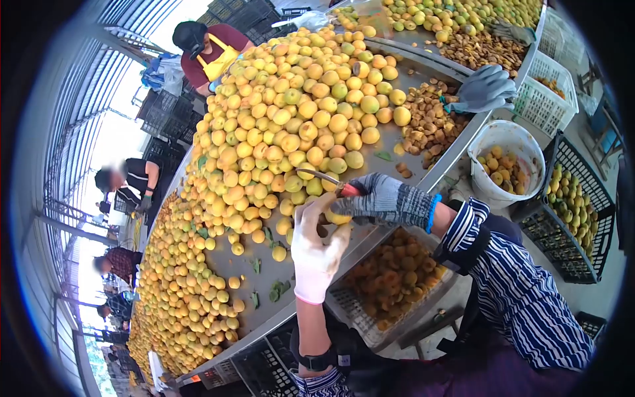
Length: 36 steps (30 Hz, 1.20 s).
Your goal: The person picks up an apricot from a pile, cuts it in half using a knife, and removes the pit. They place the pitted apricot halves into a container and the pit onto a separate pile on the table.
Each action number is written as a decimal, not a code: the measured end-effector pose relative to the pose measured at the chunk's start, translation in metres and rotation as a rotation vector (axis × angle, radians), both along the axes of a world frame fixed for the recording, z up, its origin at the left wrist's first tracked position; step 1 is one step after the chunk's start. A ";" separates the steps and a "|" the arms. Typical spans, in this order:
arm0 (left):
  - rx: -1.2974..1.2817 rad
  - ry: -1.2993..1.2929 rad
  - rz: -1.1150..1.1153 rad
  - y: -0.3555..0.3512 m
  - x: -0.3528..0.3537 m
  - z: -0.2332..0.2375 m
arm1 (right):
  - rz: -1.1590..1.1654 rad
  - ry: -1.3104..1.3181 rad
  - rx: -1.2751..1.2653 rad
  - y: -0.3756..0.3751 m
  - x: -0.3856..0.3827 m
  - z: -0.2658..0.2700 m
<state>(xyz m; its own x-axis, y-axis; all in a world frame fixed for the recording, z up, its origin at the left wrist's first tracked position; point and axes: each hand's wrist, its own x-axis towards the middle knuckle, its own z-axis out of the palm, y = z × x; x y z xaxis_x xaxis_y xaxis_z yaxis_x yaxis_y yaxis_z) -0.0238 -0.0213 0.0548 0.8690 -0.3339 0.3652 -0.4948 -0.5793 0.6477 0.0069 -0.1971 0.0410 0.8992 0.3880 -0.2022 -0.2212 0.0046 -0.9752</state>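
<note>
My left hand (317, 248), in a white glove with a pink cuff, is closed around an apricot (338, 217); its fingers hide most of the fruit. My right hand (383, 198), in a grey knitted glove with a blue edge, grips a small curved knife (320, 175) by its red handle. The blade points left, above the left fingertips. Both hands meet over the near edge of the metal table (264, 311). Just beyond them rises a large heap of yellow apricots (284, 139).
Brown pits or pieces (430, 126) and a grey glove (486, 89) lie at the right. Below the edge stands a crate of cut fruit (397, 271). A white bucket (483, 135) and black crate (562, 264) stand right. Several people work across the table, one in a yellow apron (218, 63).
</note>
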 end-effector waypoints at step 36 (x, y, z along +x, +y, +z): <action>-0.973 0.402 0.202 0.100 0.001 -0.022 | 0.088 -0.432 -0.199 0.077 -0.040 -0.008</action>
<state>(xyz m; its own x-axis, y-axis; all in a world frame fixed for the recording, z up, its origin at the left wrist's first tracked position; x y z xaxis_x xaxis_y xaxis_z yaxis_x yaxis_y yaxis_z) -0.0230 0.0784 0.0326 0.9913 0.1101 0.0717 -0.0952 0.2262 0.9694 -0.0331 -0.1205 0.0328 0.8828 0.4579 0.1050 0.2135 -0.1919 -0.9579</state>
